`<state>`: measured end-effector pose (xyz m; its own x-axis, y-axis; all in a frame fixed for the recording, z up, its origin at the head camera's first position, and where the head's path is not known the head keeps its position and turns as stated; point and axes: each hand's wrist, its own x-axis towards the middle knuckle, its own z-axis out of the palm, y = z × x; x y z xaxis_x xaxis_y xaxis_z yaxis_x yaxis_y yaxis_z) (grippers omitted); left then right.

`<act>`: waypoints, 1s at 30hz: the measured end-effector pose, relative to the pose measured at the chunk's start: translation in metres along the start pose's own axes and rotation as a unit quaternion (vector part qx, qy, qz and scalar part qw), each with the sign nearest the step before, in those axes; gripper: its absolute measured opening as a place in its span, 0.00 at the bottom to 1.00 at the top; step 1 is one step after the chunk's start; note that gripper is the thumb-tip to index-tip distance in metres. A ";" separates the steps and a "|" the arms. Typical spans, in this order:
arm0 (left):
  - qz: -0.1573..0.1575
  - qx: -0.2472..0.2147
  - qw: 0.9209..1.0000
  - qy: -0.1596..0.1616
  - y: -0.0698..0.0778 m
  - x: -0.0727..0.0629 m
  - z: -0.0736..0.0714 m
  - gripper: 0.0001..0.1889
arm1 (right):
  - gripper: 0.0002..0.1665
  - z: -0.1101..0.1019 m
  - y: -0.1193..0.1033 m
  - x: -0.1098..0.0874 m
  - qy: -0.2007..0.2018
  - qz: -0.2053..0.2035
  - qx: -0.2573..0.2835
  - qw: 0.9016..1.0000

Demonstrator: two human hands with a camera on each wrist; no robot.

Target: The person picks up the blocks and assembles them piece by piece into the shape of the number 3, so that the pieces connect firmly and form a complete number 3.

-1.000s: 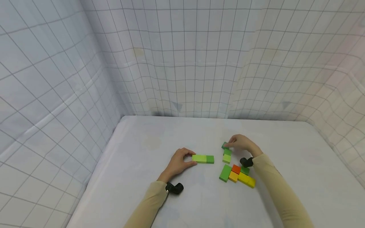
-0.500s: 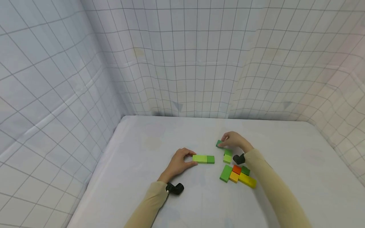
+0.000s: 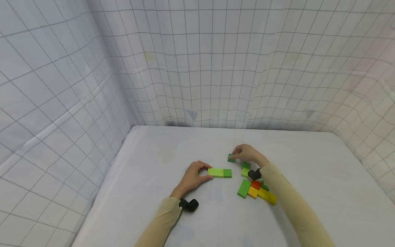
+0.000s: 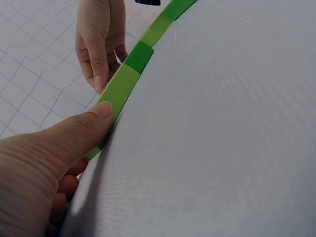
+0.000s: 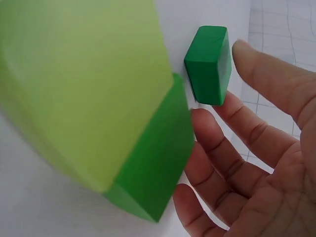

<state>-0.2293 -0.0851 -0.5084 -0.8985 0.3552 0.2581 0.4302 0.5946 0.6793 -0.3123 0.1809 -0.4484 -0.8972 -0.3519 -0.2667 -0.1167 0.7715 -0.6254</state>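
My left hand [image 3: 192, 176] grips the end of a long light green block [image 3: 215, 173] between thumb and fingers; a green cube [image 3: 227, 173] sits against its right end. Farther back, my right hand [image 3: 249, 153] pinches a small dark green block [image 3: 231, 157]. In the right wrist view this dark green block [image 5: 210, 64] shows by the thumb and forefinger, the other fingers loosely bent. Just below that hand lie another green block [image 3: 246, 165] and a light green block [image 3: 245, 172], end to end. They show large and close in the right wrist view.
Nearer me sits a cluster: a green block [image 3: 244, 188], a red-orange block [image 3: 255, 184], an orange block [image 3: 253, 192], a yellow block [image 3: 265, 195] and a green block [image 3: 264, 186] partly hidden by my right sleeve. A gridded white cloth [image 3: 197, 68] rises behind the white table [image 3: 160, 147].
My right hand has moved left with the dark green block, away from the far end of the short green row. The left hand and its block have stayed in place.
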 end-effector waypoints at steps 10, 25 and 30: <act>0.006 -0.001 1.000 0.001 -0.002 0.000 0.000 0.19 | 0.15 0.005 0.006 0.003 -0.010 -0.020 0.013 1.000; 0.012 -0.009 1.000 0.005 -0.001 -0.001 -0.001 0.18 | 0.10 0.006 -0.002 -0.008 -0.053 -0.075 0.004 0.996; 0.014 -0.005 1.000 0.006 -0.003 -0.001 0.000 0.18 | 0.10 0.008 -0.001 -0.010 -0.055 -0.076 0.000 0.996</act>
<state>-0.2297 -0.0867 -0.5106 -0.8871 0.3629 0.2851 0.4543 0.5775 0.6783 -0.3001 0.1797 -0.4507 -0.8171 -0.5209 -0.2470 -0.2485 0.7048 -0.6644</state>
